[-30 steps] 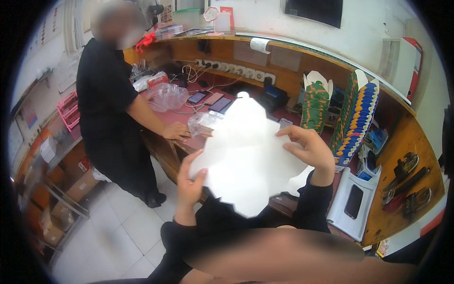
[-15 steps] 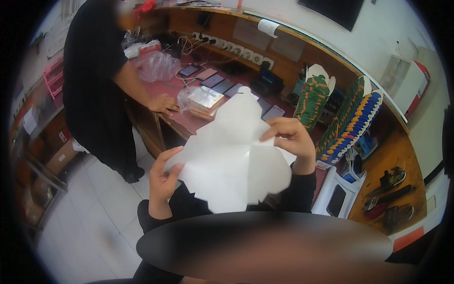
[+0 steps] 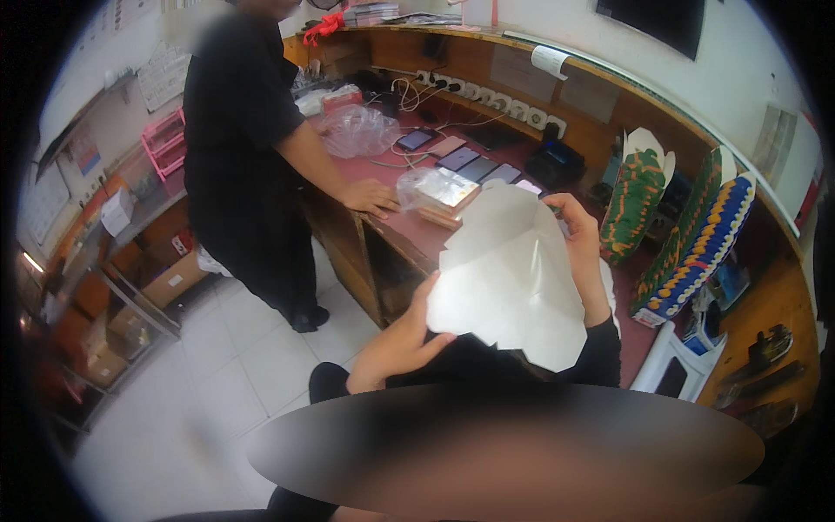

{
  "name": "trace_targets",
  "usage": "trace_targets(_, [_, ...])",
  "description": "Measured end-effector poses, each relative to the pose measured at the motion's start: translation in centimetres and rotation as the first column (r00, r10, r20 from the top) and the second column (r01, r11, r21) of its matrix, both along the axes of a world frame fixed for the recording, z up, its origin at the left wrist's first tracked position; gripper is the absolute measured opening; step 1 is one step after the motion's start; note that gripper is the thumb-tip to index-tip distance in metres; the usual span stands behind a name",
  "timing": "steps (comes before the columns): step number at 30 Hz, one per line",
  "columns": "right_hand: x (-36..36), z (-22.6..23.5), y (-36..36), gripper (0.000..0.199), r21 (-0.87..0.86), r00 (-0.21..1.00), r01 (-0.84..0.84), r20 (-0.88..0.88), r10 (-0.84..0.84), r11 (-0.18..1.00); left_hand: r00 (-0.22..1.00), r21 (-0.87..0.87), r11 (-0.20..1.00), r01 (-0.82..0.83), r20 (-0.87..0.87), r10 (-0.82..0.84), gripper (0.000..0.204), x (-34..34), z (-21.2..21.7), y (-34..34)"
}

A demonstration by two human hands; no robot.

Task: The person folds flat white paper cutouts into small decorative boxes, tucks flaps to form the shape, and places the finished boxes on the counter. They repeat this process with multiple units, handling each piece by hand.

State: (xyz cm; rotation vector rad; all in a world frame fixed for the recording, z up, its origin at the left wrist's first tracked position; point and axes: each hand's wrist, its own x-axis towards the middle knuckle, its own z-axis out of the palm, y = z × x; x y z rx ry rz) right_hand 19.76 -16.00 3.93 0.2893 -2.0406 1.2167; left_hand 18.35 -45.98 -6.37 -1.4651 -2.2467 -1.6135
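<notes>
A long wooden counter (image 3: 409, 228) with a reddish top curves along the wall, and a person in black (image 3: 243, 148) stands at its near corner with one hand (image 3: 372, 197) flat on the top, just beside a clear-wrapped stack of flat boxes (image 3: 442, 193). Rows of patterned folded cartons (image 3: 700, 248) stand upright at the right end of the counter, and a line of phones (image 3: 461, 157) lies farther back near a crumpled clear bag (image 3: 358, 130). In front of all this, raised over the counter's edge, is a white sheet of unfolded carton (image 3: 513, 274), creased down the middle and tilted. The left hand (image 3: 402, 339) grips its lower left edge, thumb pressed on the near face. The right hand (image 3: 578, 235) closes on its upper right edge, fingers curled over the top
</notes>
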Motion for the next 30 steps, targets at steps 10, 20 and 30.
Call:
trace_targets(10, [1.9,1.4,-2.1,0.014,-0.008,0.969,-0.133,0.21,0.132,0.991,0.964,0.192,0.98,0.058,-0.265,-0.005,0.063,-2.4,-1.4,-2.8])
trace_targets(20, [1.8,-0.2,-5.2,0.025,0.128,0.941,-0.327,0.137,0.309,0.936,0.903,0.476,0.86,-0.185,-0.263,0.34,0.025,-0.5,-0.6,-0.2])
trace_targets(30, [2.1,-3.0,-9.2,0.019,0.152,0.973,-0.21,-0.062,0.222,0.966,0.901,0.825,0.49,-0.283,0.403,-0.158,0.019,-2.0,-2.1,-0.3])
